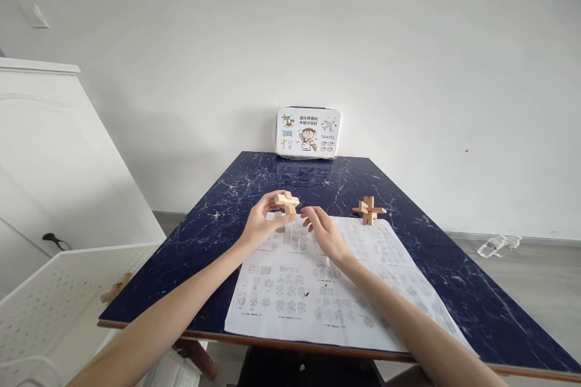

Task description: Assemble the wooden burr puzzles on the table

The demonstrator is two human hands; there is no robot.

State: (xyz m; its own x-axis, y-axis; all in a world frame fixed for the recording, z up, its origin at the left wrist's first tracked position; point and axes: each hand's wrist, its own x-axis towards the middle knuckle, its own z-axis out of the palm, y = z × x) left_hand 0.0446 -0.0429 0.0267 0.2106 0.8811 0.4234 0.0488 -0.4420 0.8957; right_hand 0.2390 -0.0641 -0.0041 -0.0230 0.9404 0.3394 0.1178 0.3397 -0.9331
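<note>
My left hand (262, 222) is closed around a small pale wooden interlocking puzzle (287, 202), held just above the table. My right hand (323, 230) hovers beside it on the right, fingers curled and apart, fingertips close to the puzzle but holding nothing. A second wooden cross-shaped puzzle (369, 210) stands on the far right corner of a large white instruction sheet (318, 296) printed with small diagrams. The sheet lies on a dark blue marbled table (218, 217).
A white box with cartoon travel pictures (308, 132) leans against the wall at the table's far edge. A white perforated basket (49, 296) sits at lower left, a white cabinet (40, 151) behind it. A clear plastic bottle (498, 245) lies on the floor at right.
</note>
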